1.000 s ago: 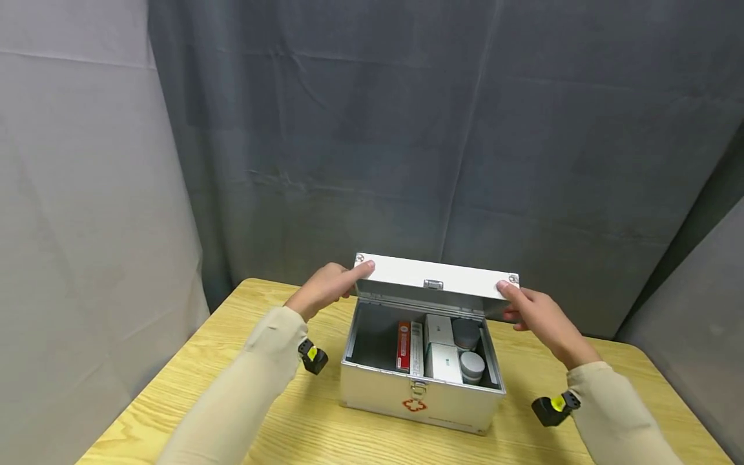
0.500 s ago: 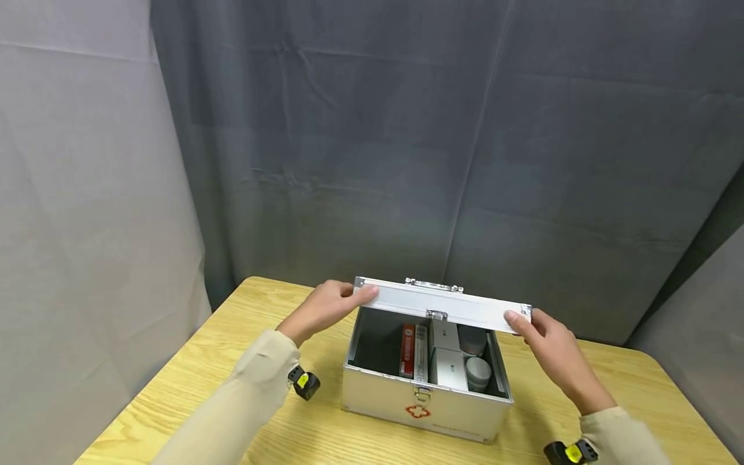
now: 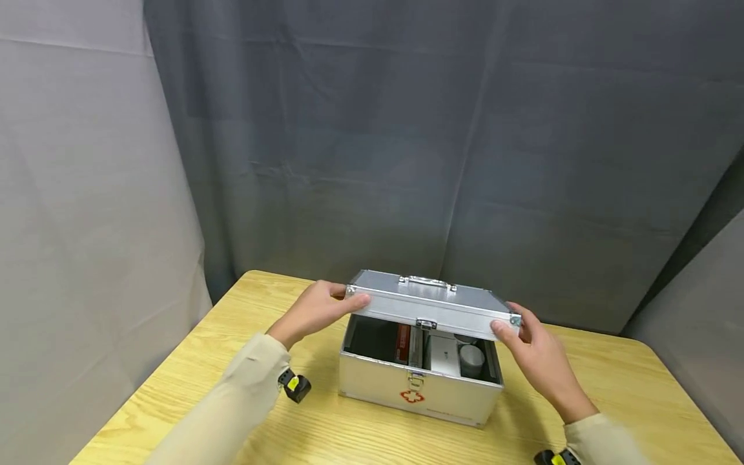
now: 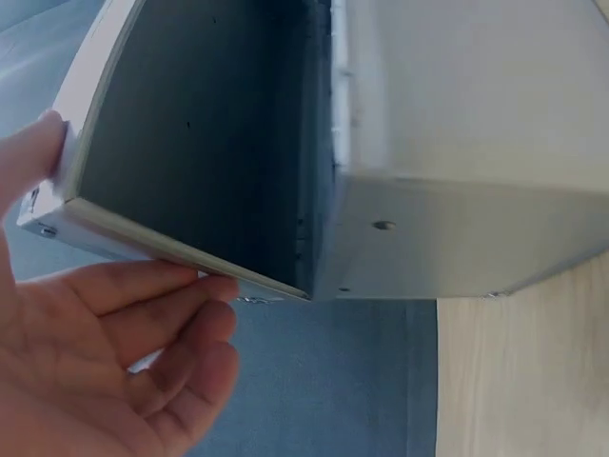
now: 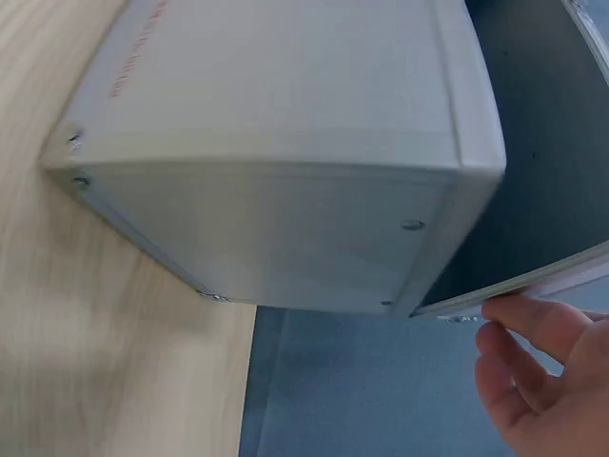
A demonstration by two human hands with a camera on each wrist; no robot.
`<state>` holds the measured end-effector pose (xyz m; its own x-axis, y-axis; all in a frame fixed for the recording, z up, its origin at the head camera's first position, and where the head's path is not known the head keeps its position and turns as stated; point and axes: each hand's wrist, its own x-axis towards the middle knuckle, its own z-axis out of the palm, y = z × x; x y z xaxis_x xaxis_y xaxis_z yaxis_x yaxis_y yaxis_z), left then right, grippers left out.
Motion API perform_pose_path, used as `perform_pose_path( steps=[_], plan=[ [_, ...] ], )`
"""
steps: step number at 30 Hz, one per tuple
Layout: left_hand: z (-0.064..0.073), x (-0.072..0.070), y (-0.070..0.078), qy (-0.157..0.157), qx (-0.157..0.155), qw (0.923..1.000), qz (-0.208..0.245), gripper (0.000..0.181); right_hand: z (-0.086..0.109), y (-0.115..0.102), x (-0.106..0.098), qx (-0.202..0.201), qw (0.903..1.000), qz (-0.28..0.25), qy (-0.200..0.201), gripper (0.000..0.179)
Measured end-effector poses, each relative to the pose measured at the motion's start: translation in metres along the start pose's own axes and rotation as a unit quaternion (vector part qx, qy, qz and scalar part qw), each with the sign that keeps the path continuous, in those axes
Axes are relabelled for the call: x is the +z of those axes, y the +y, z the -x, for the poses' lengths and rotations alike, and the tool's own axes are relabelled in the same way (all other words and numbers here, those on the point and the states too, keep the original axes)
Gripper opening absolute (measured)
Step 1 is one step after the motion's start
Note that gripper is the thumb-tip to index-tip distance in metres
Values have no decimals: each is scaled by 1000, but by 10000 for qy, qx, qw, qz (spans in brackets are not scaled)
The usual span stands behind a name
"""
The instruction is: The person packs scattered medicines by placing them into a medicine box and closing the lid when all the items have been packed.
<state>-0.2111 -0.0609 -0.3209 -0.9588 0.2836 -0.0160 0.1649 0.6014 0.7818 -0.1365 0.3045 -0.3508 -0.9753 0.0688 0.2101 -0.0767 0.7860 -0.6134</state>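
A silver first-aid box [image 3: 378, 384] with a red cross emblem stands on the table, its lid [image 3: 401, 307] partly raised. My left hand [image 3: 314, 313] holds the lid's left front corner, thumb on the front face. In the left wrist view, fingers [image 4: 205, 286] touch the lid's side edge. The lid's right corner is gripped by my right hand [image 3: 537, 361] in the same way, its fingers [image 5: 533, 319] against the side edge. Inside the box are a red carton [image 3: 402, 342], a white carton [image 3: 444, 356] and a grey-lidded jar [image 3: 471, 359], partly hidden under the lid.
The wooden table [image 3: 290, 433] extends around the box on both sides. A dark grey curtain [image 3: 349, 142] hangs behind it, with a pale curtain [image 3: 87, 213] at the left. A carrying handle [image 3: 427, 281] sits on the lid's top, and an unfastened latch [image 3: 426, 324] on its front.
The lid has swung down and forward, with both hands lowering along with it. Its top and handle now show, and more of the contents are covered.
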Motion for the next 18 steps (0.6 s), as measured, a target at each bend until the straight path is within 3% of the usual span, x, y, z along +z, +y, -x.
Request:
perform_pose_path(
  steps=[7,13,18],
  plan=[
    [4,9,-15,18,348,9990,-275,50,15,7,17,-220,9995,37,235,74],
    [13,19,-34,-29,446,9990,-49,53,28,13,25,-626,9970,338,293,68],
    [17,24,-38,-5,665,9978,-3,53,33,15,22,-742,9957,473,295,68]
  ],
)
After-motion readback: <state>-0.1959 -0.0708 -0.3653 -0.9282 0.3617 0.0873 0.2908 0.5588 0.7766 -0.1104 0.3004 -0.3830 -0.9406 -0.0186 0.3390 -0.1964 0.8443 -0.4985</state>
